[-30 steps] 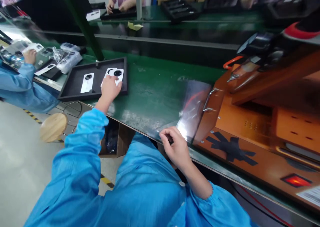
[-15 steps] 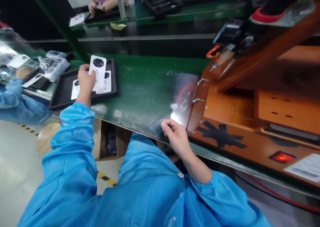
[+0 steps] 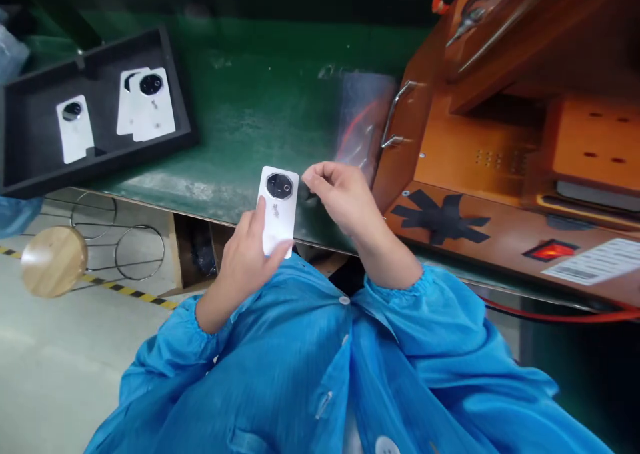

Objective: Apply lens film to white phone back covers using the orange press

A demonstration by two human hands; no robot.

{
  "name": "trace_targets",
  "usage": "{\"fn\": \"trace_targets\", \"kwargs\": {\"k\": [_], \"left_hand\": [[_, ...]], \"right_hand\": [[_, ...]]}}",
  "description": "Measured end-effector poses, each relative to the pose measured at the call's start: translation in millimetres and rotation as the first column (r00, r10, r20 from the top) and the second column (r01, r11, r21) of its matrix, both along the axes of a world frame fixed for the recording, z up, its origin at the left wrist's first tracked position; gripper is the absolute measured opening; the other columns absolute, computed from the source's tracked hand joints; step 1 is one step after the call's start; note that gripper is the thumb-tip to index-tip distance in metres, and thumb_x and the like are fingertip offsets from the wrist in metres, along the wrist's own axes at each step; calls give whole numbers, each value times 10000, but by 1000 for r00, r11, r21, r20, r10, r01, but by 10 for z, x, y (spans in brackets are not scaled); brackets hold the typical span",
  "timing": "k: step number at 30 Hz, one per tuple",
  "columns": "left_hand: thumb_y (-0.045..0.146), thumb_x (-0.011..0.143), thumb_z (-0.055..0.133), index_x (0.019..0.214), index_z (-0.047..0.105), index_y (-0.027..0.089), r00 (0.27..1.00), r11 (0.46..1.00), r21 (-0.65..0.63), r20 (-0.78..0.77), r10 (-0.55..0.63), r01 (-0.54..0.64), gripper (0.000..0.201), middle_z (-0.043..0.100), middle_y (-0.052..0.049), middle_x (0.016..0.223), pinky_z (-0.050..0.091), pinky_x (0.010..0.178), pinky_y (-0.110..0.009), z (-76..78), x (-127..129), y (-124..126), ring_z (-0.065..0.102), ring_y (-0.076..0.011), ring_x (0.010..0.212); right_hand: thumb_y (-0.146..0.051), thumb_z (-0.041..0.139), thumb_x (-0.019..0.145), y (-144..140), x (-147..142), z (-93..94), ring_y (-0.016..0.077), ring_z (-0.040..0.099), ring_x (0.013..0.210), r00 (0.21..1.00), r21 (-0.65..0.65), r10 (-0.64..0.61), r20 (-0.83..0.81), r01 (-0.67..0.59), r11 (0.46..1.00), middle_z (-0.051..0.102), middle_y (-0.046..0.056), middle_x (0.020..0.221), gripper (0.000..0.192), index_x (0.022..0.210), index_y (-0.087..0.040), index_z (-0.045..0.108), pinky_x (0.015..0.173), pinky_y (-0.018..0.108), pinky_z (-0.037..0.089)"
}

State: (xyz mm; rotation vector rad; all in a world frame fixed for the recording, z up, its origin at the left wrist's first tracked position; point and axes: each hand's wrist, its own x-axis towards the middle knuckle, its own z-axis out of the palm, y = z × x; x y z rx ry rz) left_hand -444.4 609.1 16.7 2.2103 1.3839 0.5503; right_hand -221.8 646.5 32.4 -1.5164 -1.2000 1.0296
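Observation:
My left hand (image 3: 245,257) grips a white phone back cover (image 3: 278,207) with a round black camera ring, held upright over the front edge of the green bench (image 3: 260,121). My right hand (image 3: 343,197) is beside the cover's top right corner, its fingers pinched together close to the cover; what they pinch is too small to tell. A black tray (image 3: 30,174) at the left holds three more white covers (image 3: 150,104).
An orange fixture machine (image 3: 500,174) with a metal handle and a lit red switch (image 3: 550,249) fills the right. A clear plastic sheet (image 3: 363,117) lies on the bench beside it. A round wooden stool (image 3: 53,261) stands on the floor at the left.
My left hand lifted a white cover out of the black tray and carried it right, in front of me. My right hand rose from the bench edge to meet it.

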Motion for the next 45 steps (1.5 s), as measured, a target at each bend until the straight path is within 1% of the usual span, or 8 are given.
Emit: {"fn": "trace_targets", "kwargs": {"k": [2, 6, 10, 13, 19, 23, 35, 45], "left_hand": [[788, 920, 648, 1712, 354, 196, 990, 999, 24, -138, -39, 43, 1031, 643, -134, 1215, 587, 846, -400, 28, -20, -36, 654, -322, 1102], [980, 760, 629, 1671, 459, 192, 957, 992, 86, -282, -69, 97, 1216, 612, -128, 1047, 557, 798, -452, 90, -174, 15, 628, -323, 923], [868, 797, 733, 1566, 594, 260, 935, 932, 170, -221, -279, 319, 990, 634, -221, 1431, 456, 1107, -602, 20, -406, 248, 588, -456, 1326], [735, 881, 765, 1501, 638, 325, 895, 879, 170, -90, -436, 445, 754, 572, -144, 1627, 302, 1281, -617, -179, -474, 357, 435, -435, 1573], [720, 827, 836, 1462, 676, 348, 923, 905, 254, 96, -374, 340, 753, 669, -105, 1532, 287, 1316, -549, -468, -389, 284, 542, -385, 1520], [705, 806, 865, 1503, 645, 348, 921, 896, 289, 98, -378, 337, 813, 672, -113, 1517, 274, 1317, -537, -475, -378, 275, 559, -385, 1502], [735, 765, 876, 1393, 723, 390, 939, 942, 139, 123, -321, 304, 733, 676, -69, 1515, 251, 1315, -563, -458, -362, 279, 525, -407, 1523], [780, 863, 758, 1431, 687, 340, 937, 900, 294, 42, -348, 321, 722, 691, -87, 1491, 289, 1301, -516, -458, -359, 284, 567, -358, 1495]], "right_hand": [[-359, 634, 924, 49, 37, 19, 128, 456, 619, 999, -21, 18, 47, -17, 1000, 558, -23, 665, 211, 785, -202, 655, 606, 286, 351], [-369, 680, 918, 91, 112, 69, 130, 486, 635, 994, -24, 39, 103, -36, 999, 550, -24, 666, 232, 759, -206, 640, 604, 286, 366], [-313, 634, 949, 106, 131, 77, 133, 501, 624, 992, -81, 63, 109, -55, 995, 569, -19, 679, 204, 780, -200, 649, 608, 302, 393], [-243, 646, 941, 160, 94, 25, 152, 564, 722, 977, -79, 116, 179, -103, 992, 633, 9, 794, 164, 791, -189, 684, 708, 331, 464], [-223, 681, 948, 287, 9, -112, 189, 596, 906, 948, -61, 166, 272, -155, 986, 663, 53, 975, 158, 795, -189, 704, 868, 384, 523], [-260, 694, 958, 305, -2, -150, 199, 604, 929, 930, -67, 191, 314, -179, 982, 650, 51, 969, 159, 815, -190, 699, 899, 401, 536], [-215, 643, 972, 246, -102, -254, 258, 642, 1030, 900, -44, 100, 424, -90, 995, 647, 87, 1045, 158, 817, -201, 673, 977, 479, 556], [-386, 632, 1018, 238, -111, -271, 295, 661, 1083, 867, -32, 82, 491, -76, 997, 673, 110, 1086, 232, 861, -223, 684, 963, 485, 570]]}}
